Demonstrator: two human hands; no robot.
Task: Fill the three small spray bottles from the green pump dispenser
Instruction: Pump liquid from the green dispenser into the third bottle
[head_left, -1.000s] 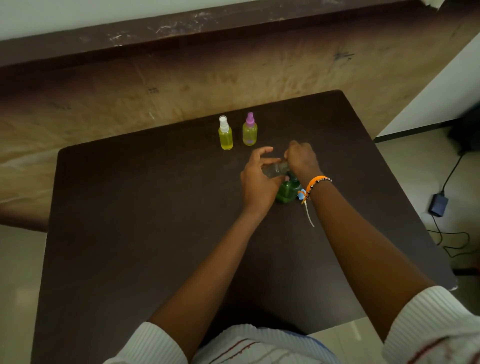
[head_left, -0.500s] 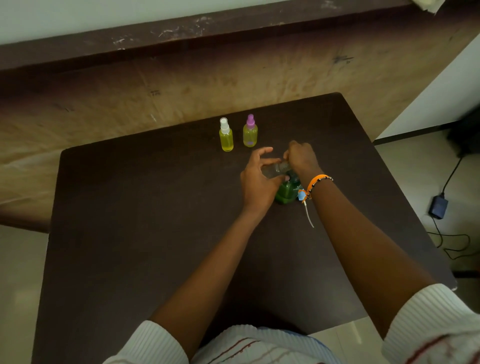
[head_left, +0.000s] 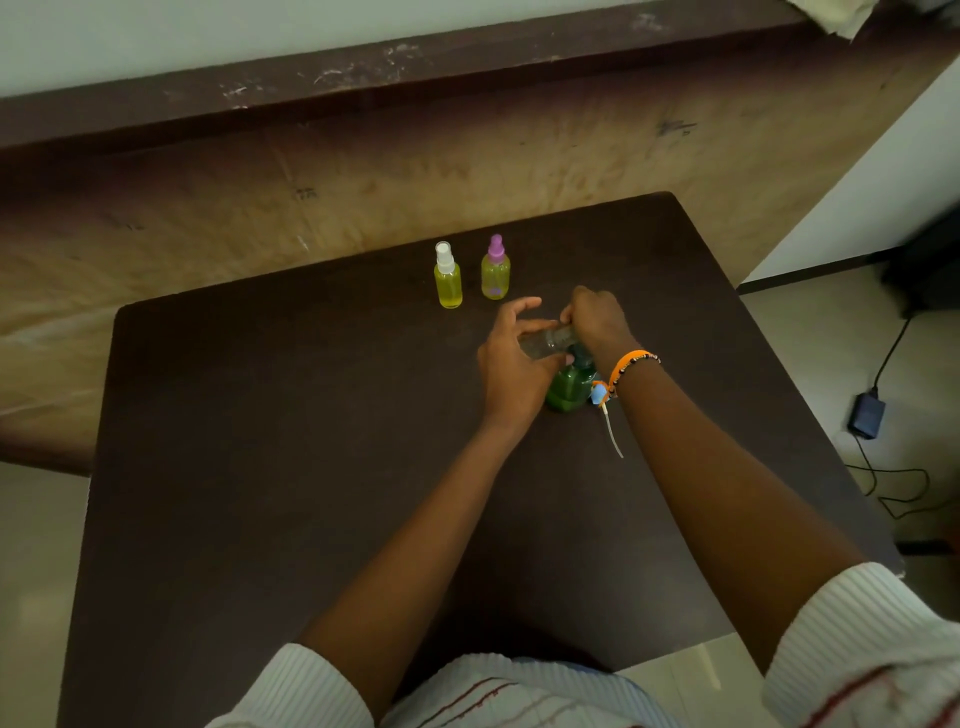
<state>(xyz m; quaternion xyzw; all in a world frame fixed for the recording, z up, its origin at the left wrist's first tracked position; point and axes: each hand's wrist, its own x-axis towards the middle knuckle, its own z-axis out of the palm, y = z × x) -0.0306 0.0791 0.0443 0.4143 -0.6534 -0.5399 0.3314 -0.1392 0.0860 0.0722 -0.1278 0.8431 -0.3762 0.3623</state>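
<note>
Left hand (head_left: 511, 371) holds a clear bottle (head_left: 545, 343) on its side, fingers curled round it, right by the top of the green pump (head_left: 569, 387), and the right hand (head_left: 597, 319) sits bunched on that top with fingers curled down. Two yellow bottles stand behind on the desk (head_left: 260, 441), one with a white cap (head_left: 448, 278) and one with a purple cap (head_left: 495, 270). A small blue sprayer (head_left: 602, 400) lies just beside the pump.
</note>
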